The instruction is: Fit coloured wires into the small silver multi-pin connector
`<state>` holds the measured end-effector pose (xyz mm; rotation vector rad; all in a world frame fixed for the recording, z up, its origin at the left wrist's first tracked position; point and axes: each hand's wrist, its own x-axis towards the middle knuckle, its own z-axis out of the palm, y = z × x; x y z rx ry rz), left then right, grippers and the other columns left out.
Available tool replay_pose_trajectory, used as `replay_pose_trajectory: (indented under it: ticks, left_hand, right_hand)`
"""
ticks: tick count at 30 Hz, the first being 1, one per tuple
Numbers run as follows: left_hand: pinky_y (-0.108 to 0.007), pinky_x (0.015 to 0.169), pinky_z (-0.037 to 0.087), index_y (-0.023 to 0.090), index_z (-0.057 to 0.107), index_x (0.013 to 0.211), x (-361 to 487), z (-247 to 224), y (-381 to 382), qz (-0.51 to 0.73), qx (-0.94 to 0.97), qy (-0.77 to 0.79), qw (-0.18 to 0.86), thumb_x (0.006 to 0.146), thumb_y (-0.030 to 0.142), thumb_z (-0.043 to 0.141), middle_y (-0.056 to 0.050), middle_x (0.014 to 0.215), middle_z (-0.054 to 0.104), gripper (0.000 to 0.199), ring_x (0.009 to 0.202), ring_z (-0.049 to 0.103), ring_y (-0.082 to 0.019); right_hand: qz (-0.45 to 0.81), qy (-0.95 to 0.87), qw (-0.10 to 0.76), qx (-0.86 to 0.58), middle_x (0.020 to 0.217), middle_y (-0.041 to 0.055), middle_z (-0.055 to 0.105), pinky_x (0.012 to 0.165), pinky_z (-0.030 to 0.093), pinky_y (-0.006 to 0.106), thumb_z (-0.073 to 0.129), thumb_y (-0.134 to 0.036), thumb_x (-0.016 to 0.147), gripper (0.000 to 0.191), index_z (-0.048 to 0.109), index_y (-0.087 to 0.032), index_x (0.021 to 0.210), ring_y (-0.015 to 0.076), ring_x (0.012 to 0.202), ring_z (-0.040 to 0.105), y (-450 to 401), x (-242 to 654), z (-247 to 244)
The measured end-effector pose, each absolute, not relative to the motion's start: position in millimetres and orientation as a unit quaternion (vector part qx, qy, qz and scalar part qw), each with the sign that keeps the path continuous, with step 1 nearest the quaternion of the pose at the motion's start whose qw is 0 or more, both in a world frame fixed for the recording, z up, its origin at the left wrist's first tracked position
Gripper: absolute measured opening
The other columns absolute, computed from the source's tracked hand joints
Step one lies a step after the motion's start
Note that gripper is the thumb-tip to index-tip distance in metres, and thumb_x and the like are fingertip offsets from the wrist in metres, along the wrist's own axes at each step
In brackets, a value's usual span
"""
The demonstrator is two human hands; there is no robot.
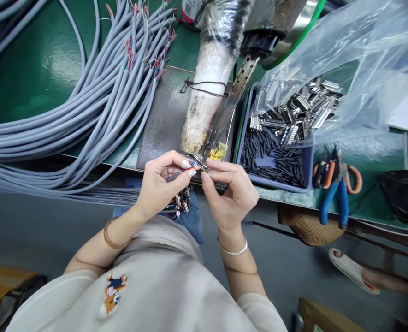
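Cables [68,106]: lying coiled across the green table [34,69], left of the hands.
Left hand [160,182]: fingers closed, pinching a red wire [187,170].
Right hand [229,191]: fingertips pinched on the small connector [198,161], touching the wire end.
Pliers [335,191]: resting well right of the hands.

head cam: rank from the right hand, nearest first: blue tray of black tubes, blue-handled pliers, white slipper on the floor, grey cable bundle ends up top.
From the right hand:
1. Blue tray of black tubes, just up and to its right on the bench.
2. Blue-handled pliers, farther right at the bench edge.
3. Grey cable bundle ends at upper left and white slipper at lower right: too close to call.
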<state>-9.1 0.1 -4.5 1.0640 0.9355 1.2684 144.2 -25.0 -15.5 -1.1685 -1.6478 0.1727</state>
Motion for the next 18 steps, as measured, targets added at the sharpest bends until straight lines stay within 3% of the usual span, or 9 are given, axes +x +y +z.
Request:
replay_pose_trajectory:
  ticks: [8, 18]
  left_hand:
    - [-0.017, 0.062, 0.054, 0.017, 0.065, 0.073, -5.0, 1.3, 0.1, 0.555, 0.47, 0.425, 0.539, 0.074, 0.017, 0.08, 0.001, 0.073, 0.066, 0.015, 0.066, 0.063, -0.008]
    - [-0.014, 0.057, 0.048, 0.016, 0.064, 0.071, -7.2, 5.8, 1.4, 0.527, 0.47, 0.439, 0.555, 0.072, 0.012, 0.074, 0.002, 0.071, 0.064, 0.011, 0.06, 0.058, -0.006]
  right_hand:
    - [0.063, -0.693, 0.525, -0.49, 0.104, 0.0002, 0.08, 0.08, 0.063, 0.036, 0.077, -0.012, 0.087, 0.017, 0.068, -0.025, 0.092, 0.0188, 0.094, 0.077, -21.1, 145.1, -12.4]
    - [0.025, -0.71, 0.511, -0.484, 0.105, 0.0031, 0.081, 0.078, 0.064, 0.029, 0.077, -0.009, 0.086, 0.018, 0.067, -0.023, 0.092, 0.0166, 0.091, 0.078, -23.8, 142.8, -10.9]
